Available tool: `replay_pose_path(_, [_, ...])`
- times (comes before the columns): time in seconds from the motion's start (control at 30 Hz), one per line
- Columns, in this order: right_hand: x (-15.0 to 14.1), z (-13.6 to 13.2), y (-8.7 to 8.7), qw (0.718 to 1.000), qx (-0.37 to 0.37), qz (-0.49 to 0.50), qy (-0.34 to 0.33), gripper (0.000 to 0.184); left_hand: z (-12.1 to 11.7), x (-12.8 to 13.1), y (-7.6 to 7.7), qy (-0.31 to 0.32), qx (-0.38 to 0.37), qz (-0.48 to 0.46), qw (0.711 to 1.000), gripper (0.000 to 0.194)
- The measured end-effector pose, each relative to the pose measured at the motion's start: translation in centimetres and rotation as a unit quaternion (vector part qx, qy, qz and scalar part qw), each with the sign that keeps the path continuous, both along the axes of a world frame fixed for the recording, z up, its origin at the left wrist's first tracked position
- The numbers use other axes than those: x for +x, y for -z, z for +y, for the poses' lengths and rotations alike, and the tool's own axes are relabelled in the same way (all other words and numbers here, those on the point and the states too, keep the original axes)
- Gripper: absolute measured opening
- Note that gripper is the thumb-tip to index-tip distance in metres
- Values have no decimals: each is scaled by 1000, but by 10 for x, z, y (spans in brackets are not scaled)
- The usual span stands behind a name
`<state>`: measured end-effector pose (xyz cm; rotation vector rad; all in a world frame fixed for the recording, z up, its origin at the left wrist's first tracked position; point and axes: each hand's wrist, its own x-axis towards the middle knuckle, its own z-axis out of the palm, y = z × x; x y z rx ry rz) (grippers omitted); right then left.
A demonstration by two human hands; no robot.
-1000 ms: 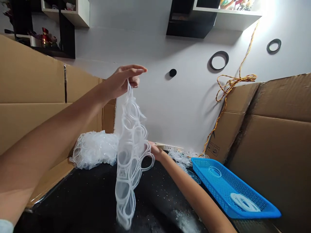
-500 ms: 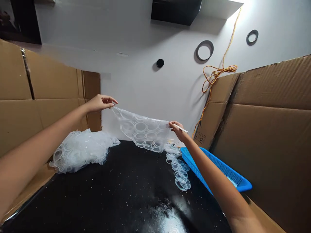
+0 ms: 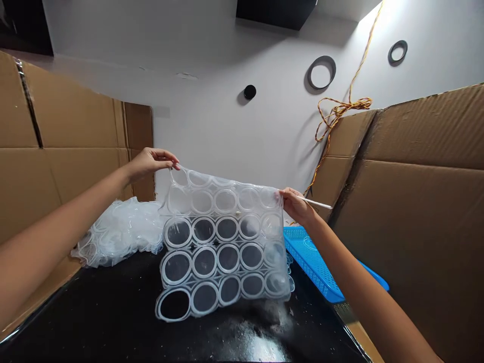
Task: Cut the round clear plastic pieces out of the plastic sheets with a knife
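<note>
Between my hands hangs a clear plastic sheet [image 3: 228, 229] patterned with rows of round rings, its lower edge over the black tabletop. My left hand [image 3: 153, 162] pinches its upper left corner. At the upper right corner, my right hand [image 3: 296, 204] grips the sheet and also has a thin white stick [image 3: 317, 203] in it, pointing right. A crumpled pile of similar clear sheets [image 3: 126, 229] lies at the left. Some loose clear discs [image 3: 291, 282] peek out past the sheet's right edge; the others are hidden behind it.
A blue plastic basket [image 3: 321, 275] stands at the right, partly behind my right forearm, with a clear disc inside. Cardboard walls [image 3: 83, 123] flank the black tabletop [image 3: 124, 312]. An orange twisted cord [image 3: 342, 107] hangs at the back right wall.
The sheet has unfolded downward and now spreads flat toward me, covering most of the loose discs. My right hand has moved right, stretching the upper edge.
</note>
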<state>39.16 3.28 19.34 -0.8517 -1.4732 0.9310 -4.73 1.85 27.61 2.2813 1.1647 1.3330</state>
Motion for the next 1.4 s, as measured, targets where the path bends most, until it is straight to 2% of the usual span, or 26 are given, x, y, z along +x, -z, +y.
replay_pose_path(0.13, [-9, 13, 20, 999, -21, -12, 24, 31, 16, 7, 23, -28, -12, 28, 999, 21])
replay_pose_path(0.2, [-13, 23, 25, 999, -19, -15, 42, 31, 26, 12, 29, -46, -4, 36, 998, 20])
replay_pose_path(0.27, [-15, 31, 24, 998, -3, -14, 64, 30, 34, 18, 28, -65, 19, 34, 997, 20])
replay_pose_path(0.33, [-15, 35, 19, 996, 26, -12, 83, 26, 35, 23, 20, -80, 55, 24, 995, 19])
replay_pose_path(0.43, [-7, 25, 15, 993, 69, -22, 91, 21, 18, 25, 9, -75, 115, 16, 990, 18])
replay_pose_path(0.5, [1, 4, 22, 993, 77, -50, 74, 30, -8, 23, 13, -38, 129, 32, 990, 20])
replay_pose_path(0.57, [12, -26, 40, 993, 56, -103, 33, 35, -41, 18, 33, 12, 111, 69, 991, 18])
replay_pose_path(0.63, [25, -56, 65, 985, 10, -170, -29, 35, -70, 10, 66, 62, 77, 128, 987, 10])
replay_pose_path(0.7, [36, -81, 92, 968, -44, -230, -86, 32, -89, 1, 103, 66, 64, 167, 982, 12])
replay_pose_path(0.73, [40, -89, 104, 960, -66, -250, -105, 31, -92, -4, 120, 46, 77, 203, 975, 15])
replay_pose_path(0.77, [42, -95, 113, 951, -88, -273, -116, 30, -91, -8, 134, 51, 84, 238, 966, 16])
replay_pose_path(0.83, [40, -100, 124, 929, -123, -328, -121, 31, -78, -14, 155, 63, 64, 281, 955, 13])
replay_pose_path(0.93, [24, -95, 125, 899, -128, -404, -112, 32, -46, -8, 173, 63, -1, 304, 951, 16])
replay_pose_path(1.03, [2, -94, 121, 876, -82, -451, -151, 28, -27, 15, 190, 94, -55, 325, 940, 20])
replay_pose_path(1.13, [-15, -104, 127, 837, -57, -505, -203, 29, -34, 43, 211, 149, -93, 340, 924, 18])
replay_pose_path(1.23, [-22, -117, 143, 808, -48, -555, -192, 23, -51, 62, 231, 198, -107, 345, 911, 15])
replay_pose_path(1.3, [-23, -124, 151, 800, -17, -575, -168, 10, -56, 66, 238, 223, -123, 341, 905, 12])
replay_pose_path(1.4, [-20, -126, 151, 797, 51, -584, -146, 19, -50, 62, 241, 243, -173, 327, 897, 17])
